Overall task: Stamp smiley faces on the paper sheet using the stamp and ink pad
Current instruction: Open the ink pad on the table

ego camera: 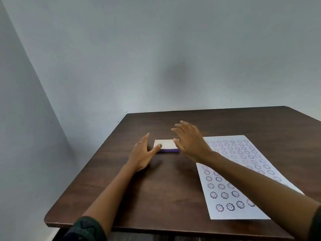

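A flat ink pad case [166, 145], white on top with a purple base, lies closed in the middle of the dark wooden table [165, 188]. My left hand [143, 153] rests to its left, fingers spread, thumb tip touching the case's left end. My right hand [189, 140] hovers at its right end, fingers apart, thumb touching the lid's corner. The paper sheet [243, 178] lies to the right, covered with several rows of purple smiley stamps, and my right forearm crosses over it. No stamp is visible.
The table stands in a corner, with grey walls [156, 58] behind and to the left. Its near edge [78, 223] runs along the bottom, and dark green sleeves show at both wrists' lower ends.
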